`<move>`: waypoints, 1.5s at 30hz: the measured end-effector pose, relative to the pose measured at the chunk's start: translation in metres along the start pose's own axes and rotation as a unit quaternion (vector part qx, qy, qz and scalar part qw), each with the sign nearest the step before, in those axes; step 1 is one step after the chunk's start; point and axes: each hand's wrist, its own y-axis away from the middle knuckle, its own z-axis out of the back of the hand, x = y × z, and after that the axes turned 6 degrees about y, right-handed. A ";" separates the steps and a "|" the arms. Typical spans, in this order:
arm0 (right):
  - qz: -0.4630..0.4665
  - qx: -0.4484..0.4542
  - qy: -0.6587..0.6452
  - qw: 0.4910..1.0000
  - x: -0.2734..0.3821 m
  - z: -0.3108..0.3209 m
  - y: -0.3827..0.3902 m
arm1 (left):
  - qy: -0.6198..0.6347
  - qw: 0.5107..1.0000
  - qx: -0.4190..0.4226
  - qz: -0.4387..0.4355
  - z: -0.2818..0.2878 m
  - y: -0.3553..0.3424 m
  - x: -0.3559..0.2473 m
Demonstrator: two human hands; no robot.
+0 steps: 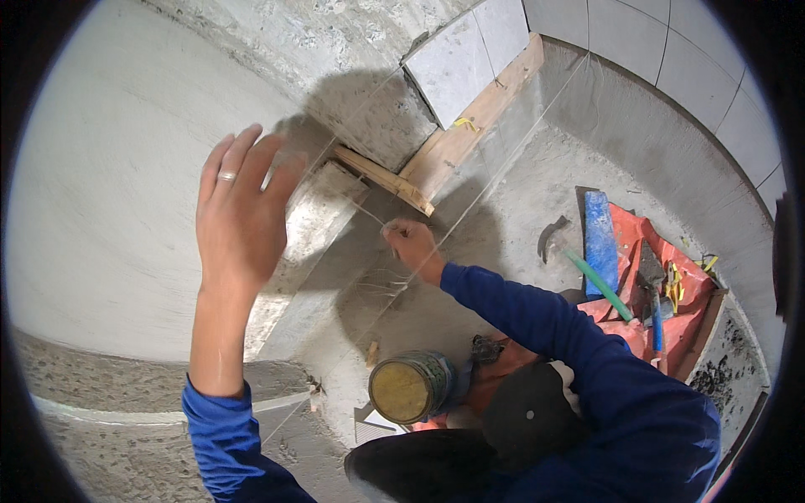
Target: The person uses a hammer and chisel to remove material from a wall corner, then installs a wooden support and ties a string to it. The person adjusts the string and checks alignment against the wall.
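Observation:
My left hand (243,214) is raised at the left with its fingers apart, a ring on one of them and nothing in its grasp. Lower and to the right, my right hand (413,247) is closed in a pinch on a thin pale string (367,211). That string runs up toward a short wooden strip (386,179), which lies across the step's corner against a longer wooden board (474,117). Another taut string (516,157) crosses the scene diagonally by my right wrist. Loose thread ends hang below my right hand.
Pale tiles (457,63) lie beyond the board. At the right, a green-handled hammer (597,283), a blue bar (599,239) and a trowel rest on or beside a red sheet (629,226). A round can (402,390) stands near my legs. Tiled wall (696,84) curves along the right.

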 end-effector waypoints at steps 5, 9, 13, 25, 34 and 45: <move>0.109 0.028 0.127 0.986 0.018 -0.005 0.007 | -0.063 0.995 0.070 -0.045 -0.013 -0.002 0.002; 0.121 0.045 0.115 0.985 0.024 0.001 0.007 | 0.118 0.967 0.220 -0.049 -0.035 0.036 -0.048; 0.072 0.076 -0.003 0.995 0.017 0.003 0.008 | 0.035 0.967 0.248 -0.050 -0.079 0.041 -0.057; -0.070 0.101 -0.348 0.929 0.018 0.000 0.018 | 0.368 0.796 0.380 0.293 -0.097 0.036 -0.037; -0.018 0.186 -0.451 0.873 0.038 -0.019 0.012 | 0.506 0.641 0.336 0.469 -0.103 0.025 -0.028; 0.080 0.247 -0.187 0.948 0.036 -0.002 0.023 | 0.438 0.718 0.265 0.472 -0.100 0.023 -0.028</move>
